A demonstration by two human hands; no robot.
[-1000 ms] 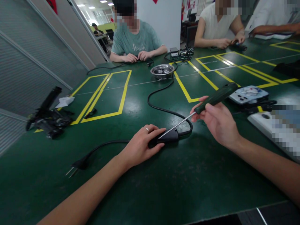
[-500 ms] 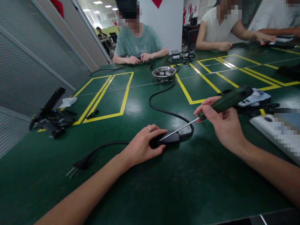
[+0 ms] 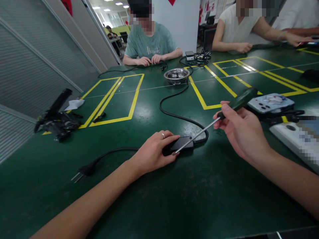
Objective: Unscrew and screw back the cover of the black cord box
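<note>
My left hand (image 3: 157, 149) grips a black power adapter (image 3: 183, 143) flat on the green table, thumb along the near side and fingers along the far side. From the adapter's left end a black cord runs to a two-pin plug (image 3: 86, 170); a second cable (image 3: 171, 115) curves away from its right end. My right hand (image 3: 239, 127) is closed around a screwdriver (image 3: 239, 101) with a dark green handle and a long metal shaft. The shaft slants down to the left across the adapter, its tip by my left thumb. Whether the tip touches the thumb or the case, I cannot make out.
Beyond the adapter stands a metal bowl (image 3: 176, 76) with small parts inside. Black tools or parts (image 3: 58, 119) are heaped at the left. A phone (image 3: 271, 102) and a white device (image 3: 294, 139) lie at the right. Co-workers (image 3: 152, 43) sit across the table (image 3: 159, 205).
The screwdriver's tip has shifted from the top of the adapter toward its near edge by my left thumb. My right hand has turned slightly, and the handle sits lower. My left hand keeps its hold.
</note>
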